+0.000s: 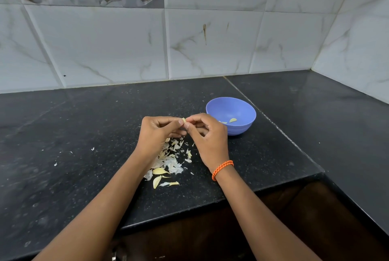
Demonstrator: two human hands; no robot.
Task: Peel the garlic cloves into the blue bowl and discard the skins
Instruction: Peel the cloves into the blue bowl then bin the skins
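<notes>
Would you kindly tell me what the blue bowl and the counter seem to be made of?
The blue bowl looks like matte plastic: uniform colour, soft sheen, moulded ridges near its base. The counter appears to be polished dark stone, probably granite: speckled, faintly reflective, with a visible seam.

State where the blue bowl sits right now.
In the head view, the blue bowl stands on the black counter, just beyond and right of the right hand.
</notes>
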